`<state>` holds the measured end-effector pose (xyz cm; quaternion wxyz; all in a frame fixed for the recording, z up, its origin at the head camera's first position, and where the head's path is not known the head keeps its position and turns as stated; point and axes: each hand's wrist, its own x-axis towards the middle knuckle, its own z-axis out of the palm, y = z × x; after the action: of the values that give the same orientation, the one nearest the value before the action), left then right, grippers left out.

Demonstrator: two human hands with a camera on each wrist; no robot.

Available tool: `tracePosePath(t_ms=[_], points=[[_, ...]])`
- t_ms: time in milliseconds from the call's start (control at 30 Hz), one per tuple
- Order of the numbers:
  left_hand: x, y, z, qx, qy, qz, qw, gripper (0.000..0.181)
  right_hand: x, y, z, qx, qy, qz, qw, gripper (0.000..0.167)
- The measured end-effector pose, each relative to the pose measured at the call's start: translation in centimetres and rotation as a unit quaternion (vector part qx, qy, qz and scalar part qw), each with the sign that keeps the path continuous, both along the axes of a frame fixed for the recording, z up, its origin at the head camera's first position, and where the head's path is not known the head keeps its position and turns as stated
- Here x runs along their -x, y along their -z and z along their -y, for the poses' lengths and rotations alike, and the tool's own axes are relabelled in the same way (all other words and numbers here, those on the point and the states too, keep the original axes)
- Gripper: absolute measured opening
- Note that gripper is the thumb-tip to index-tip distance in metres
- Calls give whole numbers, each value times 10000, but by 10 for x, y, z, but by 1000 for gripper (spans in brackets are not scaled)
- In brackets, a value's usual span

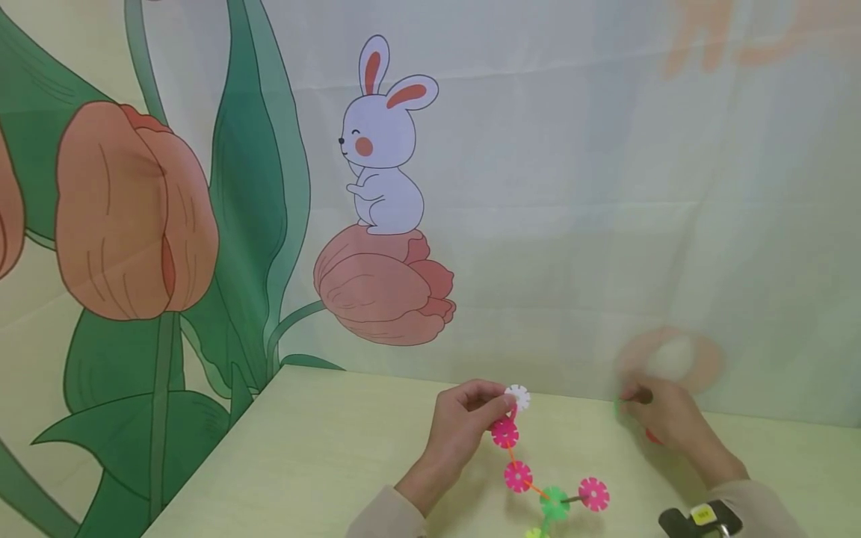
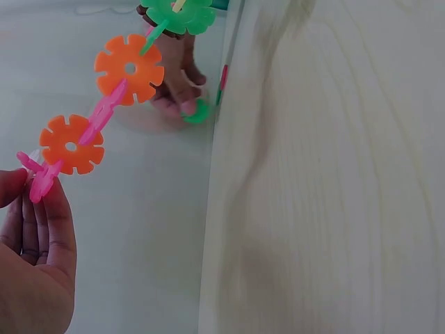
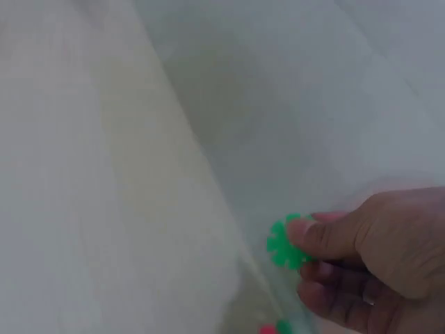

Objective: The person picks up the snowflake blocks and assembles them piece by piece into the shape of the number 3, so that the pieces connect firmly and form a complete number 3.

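Note:
My left hand (image 1: 464, 422) pinches one end of a chain of notched plastic discs (image 1: 518, 476), near a white disc (image 1: 519, 397). Pink and green discs show face-on in the head view. From the left wrist, two orange discs (image 2: 130, 68) appear between pink ones (image 2: 104, 111) turned edge-on. The chain's lower end runs out of the head view. Off to the right, my right hand (image 1: 662, 418) holds a single green notched disc (image 3: 285, 243) between thumb and fingers, apart from the chain.
Below the right hand lies a red piece (image 1: 654, 436), with a bit of green (image 3: 284, 325) beside it. The pale wooden table (image 1: 323, 448) ends at a hanging backdrop (image 1: 538, 224) printed with a rabbit and tulips. A black device (image 1: 699, 519) is on the right wrist.

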<state>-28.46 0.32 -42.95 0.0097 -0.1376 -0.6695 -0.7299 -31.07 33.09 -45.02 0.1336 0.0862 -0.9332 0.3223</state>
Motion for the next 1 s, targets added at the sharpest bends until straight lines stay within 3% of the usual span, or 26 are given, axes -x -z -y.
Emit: tracePosePath(t_ms=[267,433,733,1000], points=[[-2,-2,1,-12,41,16,10000,13,-17,-45,36,511,-280,-450,9973,11],[-1,-2,1,-50,107,62,9999,15,-31,-65,64,968,-810,-747,9892,6],[-3,-5,1,-122,188,44,9997,19,-38,-64,95,1384,-1616,-1218,9695,14],[-4,-5,0,-183,182,13,9997,18,-40,-65,98,1385,-1797,-1280,9655,19]])
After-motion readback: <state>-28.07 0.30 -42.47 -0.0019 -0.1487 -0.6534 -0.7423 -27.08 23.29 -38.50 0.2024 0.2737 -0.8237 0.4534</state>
